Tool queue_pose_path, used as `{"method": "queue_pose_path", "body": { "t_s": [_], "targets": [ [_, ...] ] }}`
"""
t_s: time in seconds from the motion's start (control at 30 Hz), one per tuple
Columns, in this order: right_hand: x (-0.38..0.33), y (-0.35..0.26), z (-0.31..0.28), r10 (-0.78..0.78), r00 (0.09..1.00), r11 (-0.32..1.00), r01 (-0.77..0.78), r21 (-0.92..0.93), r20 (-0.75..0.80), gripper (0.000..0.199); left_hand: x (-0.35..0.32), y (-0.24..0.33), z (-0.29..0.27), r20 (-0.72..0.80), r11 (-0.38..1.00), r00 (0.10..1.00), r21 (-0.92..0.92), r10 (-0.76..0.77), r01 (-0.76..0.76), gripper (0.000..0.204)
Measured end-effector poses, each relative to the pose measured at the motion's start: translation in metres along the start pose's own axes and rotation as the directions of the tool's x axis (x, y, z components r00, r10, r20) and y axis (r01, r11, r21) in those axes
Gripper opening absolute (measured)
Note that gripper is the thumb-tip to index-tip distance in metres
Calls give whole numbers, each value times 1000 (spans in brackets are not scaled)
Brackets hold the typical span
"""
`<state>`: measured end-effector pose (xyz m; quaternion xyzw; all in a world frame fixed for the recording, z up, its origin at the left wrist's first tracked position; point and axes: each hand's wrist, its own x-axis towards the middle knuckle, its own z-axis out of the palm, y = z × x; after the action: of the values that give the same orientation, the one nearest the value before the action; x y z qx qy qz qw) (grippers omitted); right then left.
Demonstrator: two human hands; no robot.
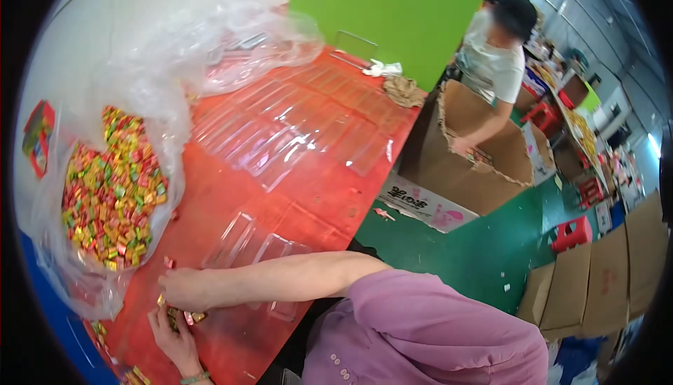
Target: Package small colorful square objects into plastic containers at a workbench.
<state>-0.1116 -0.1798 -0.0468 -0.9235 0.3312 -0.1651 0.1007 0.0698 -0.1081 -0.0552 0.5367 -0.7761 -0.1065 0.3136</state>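
My left hand (175, 339), a beaded bracelet at its wrist, is curled around several small foil-wrapped candies (189, 316) low on the red table (280, 353). Just above it, my right hand (184, 287) reaches in from the right with its fingers bent down among the same candies. The back of the right hand hides most of what its fingertips hold. A single red candy (169, 262) lies beside that hand. Left of both hands, a large clear plastic bag (175, 146) holds a heap of red, yellow and green wrapped candies (116, 203).
Clear plastic trays (280, 129) cover the table's far part, and more trays (235, 234) lie nearer my right arm. Across the green floor (484, 259), a person (494, 69) reaches into a big cardboard box (456, 146). Flattened cardboard (603, 280) stands at the right.
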Motion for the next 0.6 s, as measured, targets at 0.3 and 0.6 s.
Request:
{"method": "queue_pose_path", "body": {
  "t_s": [0.3, 0.6],
  "targets": [
    [-5, -14, 8, 33, 998, 999, -31, 34, -47, 21, -4, -2, -4, -8, 999, 1000, 51, -20, 20, 32],
    [-6, 4, -19, -217, 973, 972, 223, 68, -84, 20, 5, 35, -6, -33, 962, 999, 273, -6, 14, 23]
  ]
}}
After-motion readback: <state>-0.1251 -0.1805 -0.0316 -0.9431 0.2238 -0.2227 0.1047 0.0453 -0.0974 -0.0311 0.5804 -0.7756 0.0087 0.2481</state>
